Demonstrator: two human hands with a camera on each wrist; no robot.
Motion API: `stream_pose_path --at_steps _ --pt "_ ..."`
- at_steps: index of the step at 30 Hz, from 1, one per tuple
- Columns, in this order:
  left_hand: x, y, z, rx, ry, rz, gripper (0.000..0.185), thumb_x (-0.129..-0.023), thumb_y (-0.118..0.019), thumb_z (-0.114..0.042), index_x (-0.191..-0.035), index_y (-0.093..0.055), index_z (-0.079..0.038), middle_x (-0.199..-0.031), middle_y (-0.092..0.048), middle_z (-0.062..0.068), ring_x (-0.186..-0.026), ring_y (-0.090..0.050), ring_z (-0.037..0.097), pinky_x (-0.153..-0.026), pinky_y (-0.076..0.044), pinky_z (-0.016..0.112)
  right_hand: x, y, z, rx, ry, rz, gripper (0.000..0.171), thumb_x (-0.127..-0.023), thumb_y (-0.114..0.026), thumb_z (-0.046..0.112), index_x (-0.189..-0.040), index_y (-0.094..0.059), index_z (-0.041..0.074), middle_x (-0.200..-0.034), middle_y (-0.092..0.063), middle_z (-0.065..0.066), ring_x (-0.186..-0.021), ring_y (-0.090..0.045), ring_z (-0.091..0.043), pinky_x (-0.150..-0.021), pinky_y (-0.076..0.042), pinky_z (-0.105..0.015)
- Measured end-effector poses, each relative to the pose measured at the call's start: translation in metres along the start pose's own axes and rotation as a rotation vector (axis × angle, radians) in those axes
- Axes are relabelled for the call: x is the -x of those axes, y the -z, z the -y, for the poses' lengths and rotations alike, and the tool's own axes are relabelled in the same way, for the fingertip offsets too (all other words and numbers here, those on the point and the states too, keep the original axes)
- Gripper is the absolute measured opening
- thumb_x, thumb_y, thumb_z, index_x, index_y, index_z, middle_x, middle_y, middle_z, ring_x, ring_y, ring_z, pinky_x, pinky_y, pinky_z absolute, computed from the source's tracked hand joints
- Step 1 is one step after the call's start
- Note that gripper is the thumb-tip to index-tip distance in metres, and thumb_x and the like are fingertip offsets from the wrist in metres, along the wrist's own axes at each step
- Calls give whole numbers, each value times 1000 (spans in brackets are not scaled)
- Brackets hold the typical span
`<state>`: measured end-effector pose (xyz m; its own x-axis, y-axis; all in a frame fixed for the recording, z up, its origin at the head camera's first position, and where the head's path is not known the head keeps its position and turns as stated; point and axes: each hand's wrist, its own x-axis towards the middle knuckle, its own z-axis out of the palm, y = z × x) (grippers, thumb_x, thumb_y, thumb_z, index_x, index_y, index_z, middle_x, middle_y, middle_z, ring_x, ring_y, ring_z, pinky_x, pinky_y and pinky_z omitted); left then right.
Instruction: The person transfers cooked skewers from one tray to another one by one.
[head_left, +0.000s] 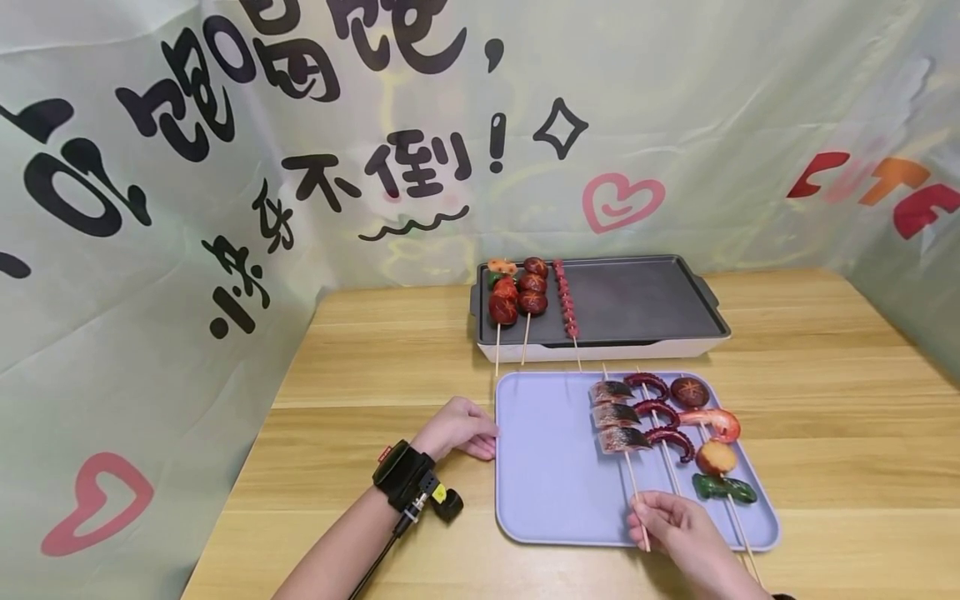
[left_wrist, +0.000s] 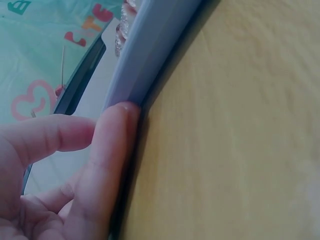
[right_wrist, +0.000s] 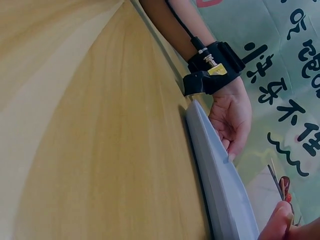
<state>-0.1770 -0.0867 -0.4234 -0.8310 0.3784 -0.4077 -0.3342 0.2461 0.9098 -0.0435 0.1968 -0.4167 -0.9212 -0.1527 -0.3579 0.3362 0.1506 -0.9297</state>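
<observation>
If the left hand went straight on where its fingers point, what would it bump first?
Probably the bluish-purple tray, at its left edge. The left hand seems to be touching it.

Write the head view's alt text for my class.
Someone's right grip holds a fish skewer by the stick at a lavender tray; the left grip touches its left edge. A tentacle skewer and a mixed skewer lie there; a grill pan stands behind.

the person's bare left forearm [head_left: 341, 533] slants up from the bottom edge of the head view, ending in a left grip [head_left: 459, 429] turned inward, its fingers [left_wrist: 60, 132] loosely extended. the right grip [head_left: 678, 529] lies at lower right, thumb [head_left: 654, 518] and fingers pinching, well apart from the left.
</observation>
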Motion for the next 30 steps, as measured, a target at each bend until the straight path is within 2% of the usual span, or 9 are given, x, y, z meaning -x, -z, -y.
stream_pose_path --at_steps 5,8,14,19,23,26,30 --pt "1 0 -1 -3 2 1 13 -83 -58 3 -89 -60 15 -60 -59 9 -51 -60 14 -58 -60 29 -2 0 0 -5 9 19 25 -94 -43 2 -105 -48 -20 -80 -60 -4 -69 -59 -8 -66 -57 -22" --pt "8 -1 -8 -2 5 1 14 -83 -57 4 -89 -59 16 -60 -59 9 -51 -60 14 -59 -59 29 -2 1 1 18 32 43 26 -93 -46 2 -103 -48 -22 -80 -62 -6 -69 -61 -8 -65 -57 -23" --pt "20 -4 -20 0 -10 9 14 -84 -56 5 -89 -59 18 -60 -59 10 -51 -59 13 -59 -60 29 -2 5 5 187 82 30 28 -90 -53 6 -98 -53 -20 -76 -63 -11 -63 -60 -9 -58 -57 -23" --pt "10 -1 -10 0 -3 6 14 -83 -57 4 -88 -59 17 -60 -59 9 -51 -59 13 -58 -59 29 -4 7 9 331 136 22 22 -87 -58 7 -91 -59 -15 -71 -63 -11 -55 -57 -8 -51 -56 -24" --pt "2 1 -1 4 0 7 14 -83 -58 3 -89 -60 16 -60 -59 9 -51 -60 14 -57 -59 29 -5 9 9 380 171 44 19 -86 -59 6 -87 -62 -13 -68 -63 -10 -53 -56 -7 -48 -55 -24" --pt "1 2 0 9 0 11 14 -83 -58 3 -88 -60 16 -60 -59 9 -51 -60 15 -58 -60 30 -6 9 10 412 177 38 16 -84 -60 5 -85 -63 -10 -66 -63 -9 -53 -55 -7 -47 -54 -23" --pt "1 2 0 18 2 13 13 -82 -59 2 -87 -60 14 -60 -60 9 -51 -61 14 -58 -59 29 -7 7 9 463 143 2 12 -82 -63 6 -83 -64 -6 -63 -61 -5 -52 -55 -8 -45 -52 -21"
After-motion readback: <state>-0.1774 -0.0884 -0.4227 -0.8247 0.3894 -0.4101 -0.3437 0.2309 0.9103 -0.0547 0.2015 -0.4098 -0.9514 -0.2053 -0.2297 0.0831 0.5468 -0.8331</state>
